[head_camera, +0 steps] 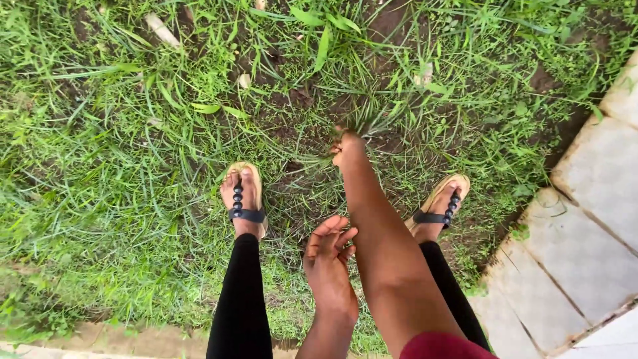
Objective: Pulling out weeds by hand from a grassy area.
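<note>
Right hand point(348, 151): I see it closed on a grass tuft point(372, 123), frame centre.
Left hand point(327, 256): open, empty, lower centre.
Sandalled feet point(243, 199): either side.
Paving slabs point(591, 219): right edge.

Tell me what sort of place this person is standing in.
Likely a garden or yard edge outdoors. The right hand grips a grass tuft growing from bare soil, the left hand hangs open, and pale paving slabs border the patchy lawn.
</note>
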